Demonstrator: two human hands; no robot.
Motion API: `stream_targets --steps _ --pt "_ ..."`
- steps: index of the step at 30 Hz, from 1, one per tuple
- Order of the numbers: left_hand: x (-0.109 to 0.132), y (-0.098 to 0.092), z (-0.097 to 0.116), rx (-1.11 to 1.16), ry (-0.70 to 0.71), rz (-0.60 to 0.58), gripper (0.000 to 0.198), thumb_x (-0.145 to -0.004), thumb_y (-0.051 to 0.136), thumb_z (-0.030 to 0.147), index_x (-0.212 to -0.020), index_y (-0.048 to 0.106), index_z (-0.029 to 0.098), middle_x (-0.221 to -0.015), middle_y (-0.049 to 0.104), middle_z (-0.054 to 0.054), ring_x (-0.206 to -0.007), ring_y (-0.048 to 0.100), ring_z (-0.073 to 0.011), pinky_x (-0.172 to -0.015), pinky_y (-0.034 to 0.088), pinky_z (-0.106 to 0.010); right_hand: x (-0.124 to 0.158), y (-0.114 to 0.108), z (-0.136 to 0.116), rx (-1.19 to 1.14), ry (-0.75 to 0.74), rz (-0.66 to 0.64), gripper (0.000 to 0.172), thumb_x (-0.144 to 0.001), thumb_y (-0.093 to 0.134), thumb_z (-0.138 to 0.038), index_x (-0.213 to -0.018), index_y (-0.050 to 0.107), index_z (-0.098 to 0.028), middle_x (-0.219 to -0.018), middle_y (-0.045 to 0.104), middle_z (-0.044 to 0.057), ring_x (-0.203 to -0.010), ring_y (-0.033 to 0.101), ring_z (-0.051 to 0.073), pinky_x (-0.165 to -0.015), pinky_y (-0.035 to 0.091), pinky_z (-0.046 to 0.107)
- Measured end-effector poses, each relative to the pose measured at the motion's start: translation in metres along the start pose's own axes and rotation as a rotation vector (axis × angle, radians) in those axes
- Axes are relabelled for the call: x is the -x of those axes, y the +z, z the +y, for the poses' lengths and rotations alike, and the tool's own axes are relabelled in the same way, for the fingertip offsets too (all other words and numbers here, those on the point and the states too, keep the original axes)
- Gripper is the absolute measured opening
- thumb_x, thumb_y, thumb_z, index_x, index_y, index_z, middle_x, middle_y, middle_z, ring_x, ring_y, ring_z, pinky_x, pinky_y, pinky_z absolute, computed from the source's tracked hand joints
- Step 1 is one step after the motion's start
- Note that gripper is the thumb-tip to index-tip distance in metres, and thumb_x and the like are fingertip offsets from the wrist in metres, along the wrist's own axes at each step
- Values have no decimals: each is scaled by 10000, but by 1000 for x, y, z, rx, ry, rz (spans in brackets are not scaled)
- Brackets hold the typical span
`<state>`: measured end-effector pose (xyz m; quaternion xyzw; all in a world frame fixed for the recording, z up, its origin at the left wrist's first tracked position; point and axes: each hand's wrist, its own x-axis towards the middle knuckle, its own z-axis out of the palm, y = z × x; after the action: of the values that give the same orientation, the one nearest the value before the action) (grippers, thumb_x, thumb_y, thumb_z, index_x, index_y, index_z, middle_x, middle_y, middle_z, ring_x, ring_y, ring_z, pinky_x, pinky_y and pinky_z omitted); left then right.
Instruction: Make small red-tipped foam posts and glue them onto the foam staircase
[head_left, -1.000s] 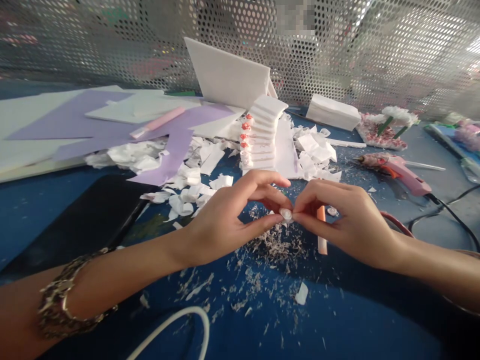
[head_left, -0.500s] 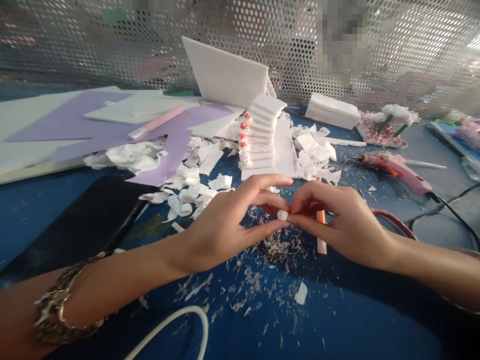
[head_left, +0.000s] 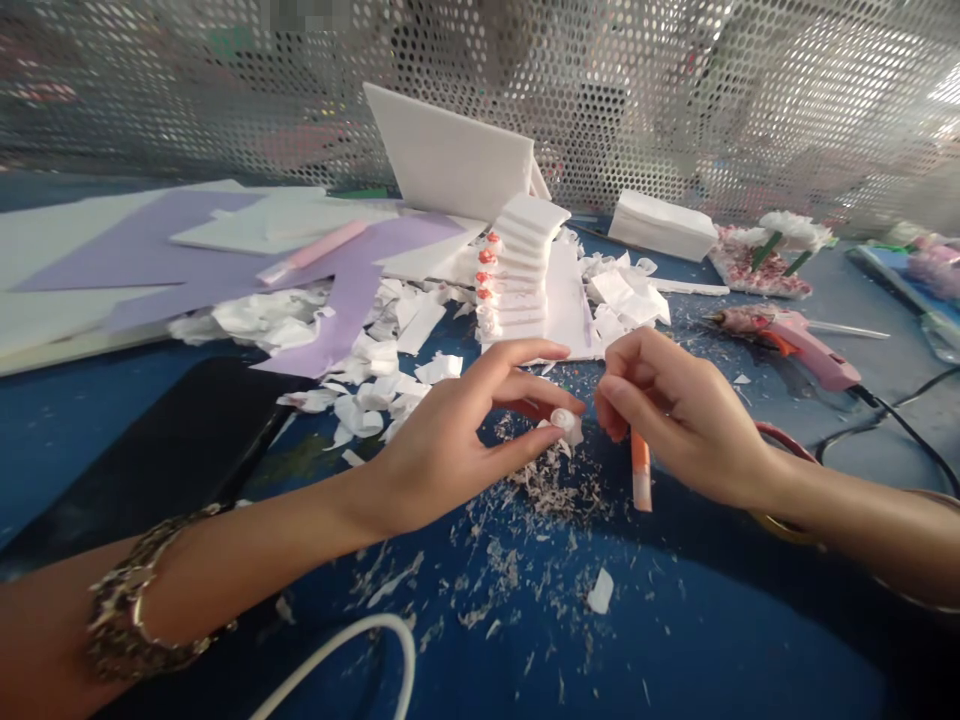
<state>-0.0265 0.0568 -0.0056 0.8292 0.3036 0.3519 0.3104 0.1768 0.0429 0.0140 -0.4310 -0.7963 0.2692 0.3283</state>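
Observation:
Between the thumb and fingers of my left hand is a small white paper roll, with a loose end hanging at its right. My right hand is a little to the right, apart from the roll, its thumb pressed to its curled fingers; whether anything is pinched there is hidden. An orange-handled tool lies just below the right fingers. Beyond the hands stands a row of stacked white steps with small red and white roses along the left side.
A pink glue gun with a cord lies at the right. White paper scraps and purple sheets spread behind my left hand. A black phone-like slab is at left, a white cable in front, a perforated metal screen behind.
My right hand has come away from the white roll and moved slightly right, its fingers curling in. My left hand still holds the roll, whose loose end now shows.

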Motion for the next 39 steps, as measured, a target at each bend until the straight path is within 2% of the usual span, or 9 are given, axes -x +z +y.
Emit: stream_targets --steps 4,9,14,18,23,30,33,36,39 --pt "-2 0 -2 29 -9 5 376 -806 602 250 -1148 456 196 -928 711 -16 -839 681 -138 -740 563 -177 -1 1 2 -42 -11 -15 110 -909 358 -195 -813 304 -203 -560 528 -64 -459 489 30 -463 404 152" --pt "-4 -1 -2 36 17 23 307 -801 604 232 -1093 524 183 -936 701 -26 -833 670 -125 -770 550 -185 -1 0 2 -31 -16 -76 138 -924 323 -218 -795 274 -210 -521 532 -70 -411 476 29 -437 390 146" --pt "-5 -4 -2 -35 7 -50 171 -825 573 222 -991 611 230 -942 680 9 -847 636 -102 -764 511 -159 0 -1 2 -10 -28 -101 185 -942 295 -258 -769 322 -200 -514 534 -66 -420 480 20 -452 390 139" --pt "-5 -4 -3 13 35 -30 126 -819 577 199 -930 631 224 -986 616 -7 -884 599 -94 -765 487 -138 0 -2 3 40 -55 -128 293 -945 302 -272 -677 378 -180 -481 502 -66 -411 444 -4 -473 373 133" --pt "-5 -3 -6 134 -68 24 96 -808 584 232 -894 615 203 -939 546 -25 -873 577 -111 -760 492 -165 -2 1 5 -15 2 -83 158 -910 385 -252 -767 351 -194 -575 539 -57 -482 497 20 -487 404 147" --pt "-11 -4 -4 309 -277 100 148 -761 633 321 -847 602 204 -803 616 -4 -757 598 -104 -687 478 -147 -2 1 5 -38 6 -130 95 -890 390 -192 -812 335 -198 -673 570 -31 -542 533 35 -504 426 149" --pt "-13 -4 -4 353 -357 126 174 -726 663 338 -820 615 199 -761 647 -9 -712 614 -120 -639 476 -163 -2 -3 2 16 8 -146 114 -883 414 -208 -792 347 -196 -631 563 -40 -498 511 34 -474 394 152" --pt "-15 -4 -4 366 -379 137 169 -705 681 326 -801 630 195 -778 667 -21 -737 627 -140 -650 478 -178 -1 -6 1 93 -6 -182 202 -918 360 -281 -740 383 -188 -549 534 -52 -437 467 27 -472 371 160" --pt "-15 -5 -5 369 -390 143 168 -704 685 320 -806 634 197 -795 675 -22 -764 630 -139 -677 476 -171 -3 -14 -2 201 -117 -143 337 -941 295 -320 -649 391 -182 -474 473 -58 -401 417 24 -466 334 166"
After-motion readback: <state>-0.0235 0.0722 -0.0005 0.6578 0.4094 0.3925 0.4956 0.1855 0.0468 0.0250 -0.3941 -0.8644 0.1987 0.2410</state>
